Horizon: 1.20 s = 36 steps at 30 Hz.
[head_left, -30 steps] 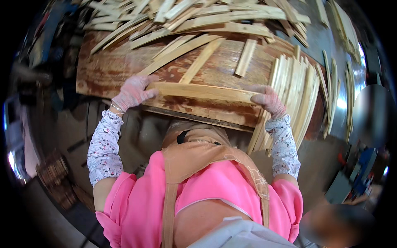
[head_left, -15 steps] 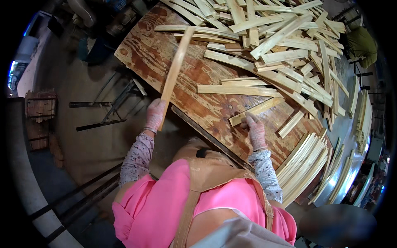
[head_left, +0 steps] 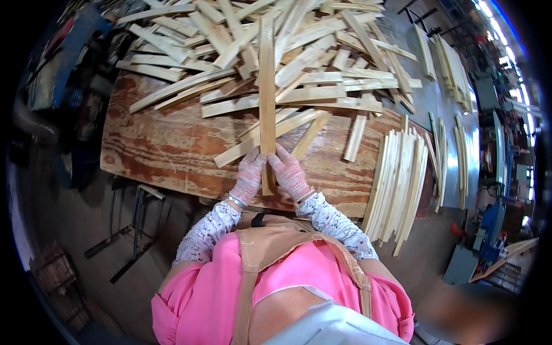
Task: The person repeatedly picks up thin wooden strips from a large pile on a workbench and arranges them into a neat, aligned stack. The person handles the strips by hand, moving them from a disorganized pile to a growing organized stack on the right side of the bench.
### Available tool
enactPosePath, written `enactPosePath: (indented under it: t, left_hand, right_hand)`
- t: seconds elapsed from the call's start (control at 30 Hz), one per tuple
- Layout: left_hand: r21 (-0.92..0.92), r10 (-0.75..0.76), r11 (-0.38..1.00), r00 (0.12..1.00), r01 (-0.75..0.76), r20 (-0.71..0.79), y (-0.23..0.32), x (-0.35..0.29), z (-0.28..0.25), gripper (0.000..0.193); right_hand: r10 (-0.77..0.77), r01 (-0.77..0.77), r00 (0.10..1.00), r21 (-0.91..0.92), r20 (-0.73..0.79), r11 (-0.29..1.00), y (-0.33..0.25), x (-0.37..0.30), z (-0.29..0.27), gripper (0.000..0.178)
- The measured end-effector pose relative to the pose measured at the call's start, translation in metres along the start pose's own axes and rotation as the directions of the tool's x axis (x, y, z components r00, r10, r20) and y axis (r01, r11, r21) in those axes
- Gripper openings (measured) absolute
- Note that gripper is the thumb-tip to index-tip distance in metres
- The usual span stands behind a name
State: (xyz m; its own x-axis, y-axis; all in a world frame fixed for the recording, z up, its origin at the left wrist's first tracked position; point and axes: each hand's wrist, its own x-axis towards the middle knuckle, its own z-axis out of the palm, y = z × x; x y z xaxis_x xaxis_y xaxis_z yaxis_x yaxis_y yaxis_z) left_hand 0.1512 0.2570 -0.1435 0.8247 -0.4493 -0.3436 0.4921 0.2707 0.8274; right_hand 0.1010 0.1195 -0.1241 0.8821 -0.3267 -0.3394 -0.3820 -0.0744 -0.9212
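a bright pink, short-sleeved shirt with folded cuffs and white neckline piping showed beneath a tan fabric bib apron with stitched shoulder straps. white cloth oversleeves bore small dark printed figures; pink-and-white knitted gloves covered the left hand and right hand, a silvery metal bangle sitting beside the left glove.

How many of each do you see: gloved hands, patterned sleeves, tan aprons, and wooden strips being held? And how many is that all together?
Gloved hands: 2
Patterned sleeves: 2
Tan apron: 1
Held wooden strip: 1
Total: 6
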Motion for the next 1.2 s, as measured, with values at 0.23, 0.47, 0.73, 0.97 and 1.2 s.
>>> enactPosePath:
  t: [0.23,0.47,0.73,0.97,1.2]
  left_hand:
    - [0.345,-0.217,0.929,0.954,0.137,0.206,-0.037,0.012,0.100,0.037]
    - [0.729,-0.104,0.389,0.759,-0.564,0.643,-0.086,-0.011,0.171,0.038]
    - [0.794,-0.260,0.590,0.897,-0.145,0.357,-0.132,-0.049,0.173,0.040]
    - [0.859,-0.216,0.488,0.931,-0.157,0.293,-0.126,-0.047,0.192,0.039]
    - [0.908,-0.096,0.404,0.983,-0.108,0.159,-0.126,-0.068,0.160,0.041]
  right_hand:
    - [0.178,-0.081,0.967,0.442,-0.183,0.893,0.009,-0.035,-0.113,0.054]
    - [0.262,-0.225,0.737,0.141,-0.623,0.964,0.048,-0.135,-0.305,0.050]
    - [-0.206,-0.602,0.400,-0.425,-0.893,0.676,0.141,-0.228,-0.634,0.054]
    - [0.036,-0.670,0.596,-0.473,-0.802,0.572,0.156,-0.141,-0.675,0.052]
    - [0.094,-0.543,0.787,-0.612,-0.610,0.575,0.197,-0.065,-0.714,0.057]
